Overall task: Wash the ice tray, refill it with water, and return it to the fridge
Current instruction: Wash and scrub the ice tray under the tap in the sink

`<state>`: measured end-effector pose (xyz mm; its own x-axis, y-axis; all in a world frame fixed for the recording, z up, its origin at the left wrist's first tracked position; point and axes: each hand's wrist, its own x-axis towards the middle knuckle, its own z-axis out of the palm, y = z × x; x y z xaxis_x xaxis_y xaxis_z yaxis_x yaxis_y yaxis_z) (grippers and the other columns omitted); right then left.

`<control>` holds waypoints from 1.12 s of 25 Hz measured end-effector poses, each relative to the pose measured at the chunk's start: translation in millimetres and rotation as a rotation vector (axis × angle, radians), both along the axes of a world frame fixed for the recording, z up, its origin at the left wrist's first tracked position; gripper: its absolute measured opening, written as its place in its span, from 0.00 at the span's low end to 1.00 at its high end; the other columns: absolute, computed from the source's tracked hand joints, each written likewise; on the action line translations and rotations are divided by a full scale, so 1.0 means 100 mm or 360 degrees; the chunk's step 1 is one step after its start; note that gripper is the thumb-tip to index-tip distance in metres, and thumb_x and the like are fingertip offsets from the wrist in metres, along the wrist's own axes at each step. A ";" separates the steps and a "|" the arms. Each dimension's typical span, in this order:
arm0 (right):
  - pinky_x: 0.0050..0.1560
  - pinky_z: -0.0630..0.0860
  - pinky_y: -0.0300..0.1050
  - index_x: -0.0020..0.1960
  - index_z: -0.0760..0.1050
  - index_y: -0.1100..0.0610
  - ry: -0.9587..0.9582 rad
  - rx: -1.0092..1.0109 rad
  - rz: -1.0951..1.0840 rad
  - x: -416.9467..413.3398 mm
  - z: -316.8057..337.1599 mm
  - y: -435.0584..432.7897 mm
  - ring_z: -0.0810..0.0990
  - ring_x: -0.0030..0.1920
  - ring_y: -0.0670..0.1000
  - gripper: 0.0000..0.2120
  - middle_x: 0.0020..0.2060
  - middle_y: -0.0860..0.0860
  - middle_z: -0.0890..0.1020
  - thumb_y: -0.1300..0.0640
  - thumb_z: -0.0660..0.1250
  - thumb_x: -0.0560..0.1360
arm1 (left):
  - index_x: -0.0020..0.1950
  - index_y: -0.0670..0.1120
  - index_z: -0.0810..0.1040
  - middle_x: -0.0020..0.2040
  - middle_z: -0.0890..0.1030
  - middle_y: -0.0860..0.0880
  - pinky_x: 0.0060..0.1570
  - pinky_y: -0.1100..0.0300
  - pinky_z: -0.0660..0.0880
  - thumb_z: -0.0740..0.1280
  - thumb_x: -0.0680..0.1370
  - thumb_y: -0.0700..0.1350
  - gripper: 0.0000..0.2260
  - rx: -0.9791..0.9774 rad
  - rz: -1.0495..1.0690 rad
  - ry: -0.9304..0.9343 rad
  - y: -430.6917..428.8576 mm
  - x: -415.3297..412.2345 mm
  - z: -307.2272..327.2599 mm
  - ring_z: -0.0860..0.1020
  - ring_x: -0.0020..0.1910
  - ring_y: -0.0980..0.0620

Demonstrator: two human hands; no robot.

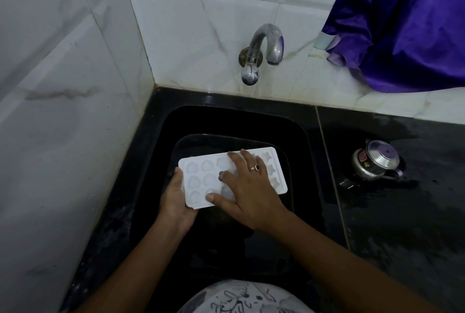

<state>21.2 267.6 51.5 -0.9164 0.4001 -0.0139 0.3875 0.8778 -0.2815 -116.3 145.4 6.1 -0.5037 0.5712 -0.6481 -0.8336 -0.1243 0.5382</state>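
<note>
A white plastic ice tray [201, 177] with heart- and star-shaped cells is held flat over the black sink [299, 136]. My left hand [176, 199] grips its left end from underneath, thumb on the rim. My right hand [249, 187], wearing a ring, lies on top of the tray with fingers spread across the cells. The metal tap [264, 46] juts from the tiled wall above the sink, and no water runs from it.
A small steel kettle [375, 161] with a lid stands on the wet black counter [402, 212] right of the sink. A purple cloth [407, 23] hangs at the upper right. White tiled walls [63, 86] close the corner on the left and behind.
</note>
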 end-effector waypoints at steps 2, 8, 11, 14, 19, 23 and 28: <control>0.80 0.45 0.68 0.69 0.75 0.46 0.0001 0.0015 0.0032 0.04 -0.04 -0.01 0.51 0.83 0.60 0.32 0.80 0.56 0.61 0.26 0.50 0.79 | 0.72 0.41 0.77 0.66 0.83 0.35 0.62 0.37 0.77 0.53 0.86 0.63 0.30 -0.0010 0.0014 -0.0001 0.00 -0.03 0.03 0.80 0.66 0.34; 0.80 0.46 0.69 0.64 0.79 0.47 0.0019 0.0028 -0.0098 -0.03 0.00 -0.03 0.53 0.82 0.61 0.33 0.80 0.57 0.63 0.26 0.49 0.79 | 0.70 0.41 0.77 0.64 0.84 0.36 0.62 0.38 0.77 0.52 0.86 0.63 0.29 0.0014 0.0003 -0.0037 0.03 0.03 0.07 0.81 0.64 0.35; 0.79 0.45 0.69 0.69 0.76 0.46 -0.0004 0.0072 -0.0009 0.03 -0.02 -0.01 0.52 0.82 0.62 0.33 0.80 0.57 0.62 0.26 0.49 0.79 | 0.71 0.41 0.77 0.65 0.83 0.35 0.63 0.37 0.77 0.53 0.86 0.63 0.30 0.0007 0.0027 -0.0045 0.01 -0.02 0.07 0.81 0.65 0.34; 0.79 0.44 0.69 0.64 0.79 0.44 0.0003 0.0047 -0.0082 -0.02 0.04 0.03 0.52 0.82 0.62 0.31 0.80 0.56 0.63 0.26 0.49 0.79 | 0.69 0.41 0.78 0.64 0.84 0.36 0.62 0.38 0.78 0.52 0.87 0.62 0.29 0.0001 0.0002 -0.0025 0.03 -0.01 0.06 0.82 0.64 0.35; 0.79 0.45 0.69 0.67 0.77 0.45 0.0009 0.0080 -0.0023 0.01 -0.01 0.01 0.52 0.82 0.61 0.33 0.80 0.57 0.63 0.26 0.48 0.80 | 0.69 0.41 0.78 0.63 0.84 0.36 0.61 0.38 0.79 0.52 0.86 0.63 0.29 0.0036 0.0010 -0.0034 0.03 -0.03 0.07 0.82 0.63 0.35; 0.79 0.46 0.70 0.64 0.79 0.47 0.0041 0.0051 -0.0082 -0.04 0.02 0.01 0.54 0.82 0.62 0.33 0.79 0.57 0.64 0.26 0.49 0.79 | 0.68 0.41 0.79 0.62 0.85 0.36 0.63 0.38 0.77 0.52 0.87 0.62 0.29 0.0025 0.0013 -0.0023 0.05 -0.01 0.07 0.83 0.62 0.36; 0.79 0.45 0.69 0.65 0.79 0.43 0.0014 0.0037 -0.0063 0.03 -0.01 0.00 0.52 0.82 0.61 0.32 0.80 0.55 0.63 0.25 0.49 0.79 | 0.67 0.42 0.79 0.62 0.85 0.37 0.63 0.37 0.77 0.52 0.87 0.62 0.28 0.0028 -0.0019 -0.0008 -0.01 0.02 0.04 0.83 0.61 0.36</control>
<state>24.3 267.6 50.2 -0.8999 0.4360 0.0036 0.4196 0.8683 -0.2646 -114.1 144.8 10.1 -0.4932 0.5885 -0.6406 -0.8379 -0.1234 0.5317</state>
